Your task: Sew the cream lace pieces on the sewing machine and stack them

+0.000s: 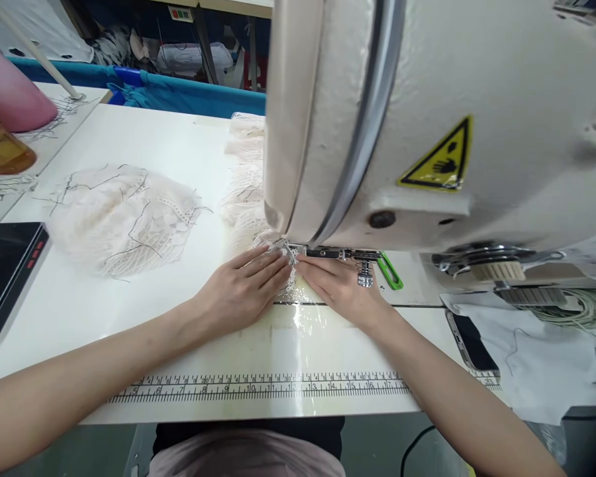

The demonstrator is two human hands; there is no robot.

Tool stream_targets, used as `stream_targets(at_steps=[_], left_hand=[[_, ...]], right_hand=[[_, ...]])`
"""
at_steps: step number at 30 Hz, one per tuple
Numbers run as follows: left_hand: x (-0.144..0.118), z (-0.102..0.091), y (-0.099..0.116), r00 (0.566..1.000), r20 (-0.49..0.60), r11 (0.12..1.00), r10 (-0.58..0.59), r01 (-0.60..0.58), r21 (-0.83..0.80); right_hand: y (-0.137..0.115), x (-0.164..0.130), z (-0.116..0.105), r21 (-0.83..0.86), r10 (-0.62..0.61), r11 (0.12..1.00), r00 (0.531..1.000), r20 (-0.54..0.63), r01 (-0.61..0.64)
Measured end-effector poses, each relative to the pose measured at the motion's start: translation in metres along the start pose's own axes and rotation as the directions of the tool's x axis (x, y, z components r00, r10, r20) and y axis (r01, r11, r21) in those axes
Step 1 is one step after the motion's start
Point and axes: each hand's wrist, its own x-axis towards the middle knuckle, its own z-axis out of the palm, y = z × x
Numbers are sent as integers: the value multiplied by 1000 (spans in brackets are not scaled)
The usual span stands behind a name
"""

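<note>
A garment sewing workshop. Shown by the industrial sewing machine (427, 119) with its hand-warning sticker (440, 159), a white worktable (129, 331) with a printed ruler (258, 386) along the near edge, heaped lace pieces (122, 218) at left, blue fabric bins (189, 93) far behind.

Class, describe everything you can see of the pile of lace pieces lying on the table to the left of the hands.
The pile of lace pieces is a loose, flattish heap of cream-white, sheer fabric with patterned openwork edges. Dark thread ends trail over and around it. It lies on the white table, left of the sewing machine and beyond the left hand, which does not touch it. A dark phone lies apart at its left.
</note>
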Motion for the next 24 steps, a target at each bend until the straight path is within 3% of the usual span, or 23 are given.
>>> stream_targets(at_steps=[5,10,19,24], left_hand=[[0,-4,-3,999,-30,999,-37,38,11],[-1,-4,-5,998,-28,997,-59,60,52],[-2,-1,-3,994,-17,993,-108,109,41],[-1,-1,-2,992,-27,992,-123,124,35]], right_hand=[[-3,-2,10,-41,-85,996,996,-30,84],[-15,0,8,-161,-82,984,996,-17,78],[-23,5,7,-186,-150,972,988,-40,140],[-21,6,7,-141,-77,987,997,-31,72]])
